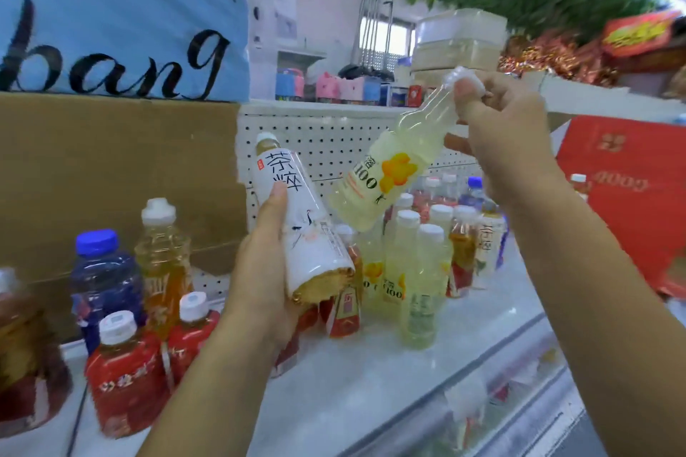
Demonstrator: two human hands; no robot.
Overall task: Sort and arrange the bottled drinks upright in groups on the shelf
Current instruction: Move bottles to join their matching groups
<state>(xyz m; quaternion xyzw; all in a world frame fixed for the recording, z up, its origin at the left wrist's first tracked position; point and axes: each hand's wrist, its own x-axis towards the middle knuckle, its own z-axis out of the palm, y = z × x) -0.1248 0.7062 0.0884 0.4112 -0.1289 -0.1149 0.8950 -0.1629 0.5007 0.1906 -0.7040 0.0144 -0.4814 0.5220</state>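
Cardboard [111,178] lines the back of the white shelf [371,382] along its left half, with a blue banner [122,11] in black script above it. A white pegboard panel [334,145] takes over toward the middle of the back edge. A red carton [631,197] leans at the shelf's right end.

The left hand [263,271] is curled round the lower body of a white-labelled tea bottle [297,219], thumb lying on the label. It is held tilted above the middle of the shelf, cap toward the back. The right hand [512,145] pinches the cap end of a pale yellow bottle [389,167]. That bottle slants down with its base just beside the tea bottle.

Near the left end stand a blue bottle [104,278], an amber bottle [163,263] and two red-labelled bottles [126,375]. A cluster of pale yellow bottles [408,260] stands upright mid-shelf below the hands. More mixed bottles [464,204] are grouped toward the back edge.
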